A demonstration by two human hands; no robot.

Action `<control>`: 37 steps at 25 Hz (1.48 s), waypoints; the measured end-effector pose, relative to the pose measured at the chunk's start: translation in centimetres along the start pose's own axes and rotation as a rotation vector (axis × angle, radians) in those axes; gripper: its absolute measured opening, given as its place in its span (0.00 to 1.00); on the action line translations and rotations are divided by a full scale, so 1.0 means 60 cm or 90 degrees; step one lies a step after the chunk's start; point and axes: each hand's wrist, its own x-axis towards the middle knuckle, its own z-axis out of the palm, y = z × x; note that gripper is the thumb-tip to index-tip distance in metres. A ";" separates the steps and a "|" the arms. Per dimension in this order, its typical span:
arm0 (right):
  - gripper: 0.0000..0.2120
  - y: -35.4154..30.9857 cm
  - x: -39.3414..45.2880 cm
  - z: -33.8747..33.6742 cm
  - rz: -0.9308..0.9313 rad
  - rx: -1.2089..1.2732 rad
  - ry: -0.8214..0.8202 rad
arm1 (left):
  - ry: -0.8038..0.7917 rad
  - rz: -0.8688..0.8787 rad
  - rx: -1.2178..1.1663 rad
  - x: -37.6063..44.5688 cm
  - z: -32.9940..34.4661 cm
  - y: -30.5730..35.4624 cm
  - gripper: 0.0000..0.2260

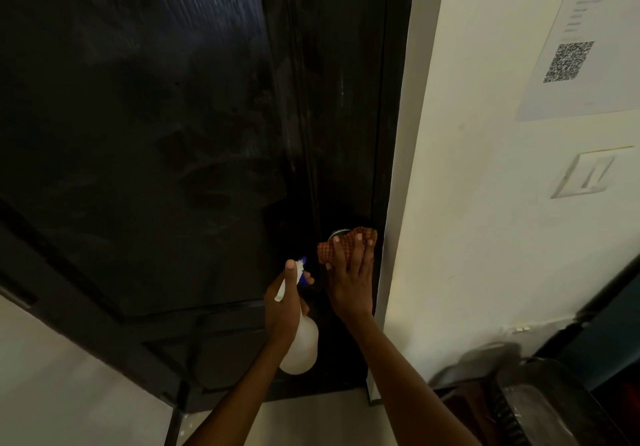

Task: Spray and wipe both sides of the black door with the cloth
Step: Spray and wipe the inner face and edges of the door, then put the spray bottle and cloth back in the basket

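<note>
Two hands low at the door [145, 127] edge. Right of them: pale wall [467, 168] with a QR notice [585, 47] and a light switch [585, 175], both well above. Right hand [349, 283] presses the orange checked cloth [341, 243] flat over the metal knob [335, 234], fingers straight. Left hand [282, 310] grips the spray bottle [300, 345], upright, blue nozzle toward the door.
</note>
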 end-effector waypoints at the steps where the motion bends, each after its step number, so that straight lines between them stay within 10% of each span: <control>1: 0.42 0.000 -0.001 -0.006 0.007 0.004 -0.015 | 0.005 0.002 0.005 -0.009 -0.006 -0.001 0.28; 16: 0.25 0.044 -0.135 -0.124 0.230 0.403 0.008 | 0.013 -0.012 0.020 -0.087 -0.019 -0.014 0.36; 30: 0.14 0.190 -0.387 -0.287 0.757 0.566 0.148 | -0.303 -0.036 0.126 -0.220 0.135 -0.101 0.07; 37: 0.14 0.220 -0.499 -0.396 0.834 0.474 0.237 | -0.465 0.065 0.360 -0.262 0.230 -0.162 0.20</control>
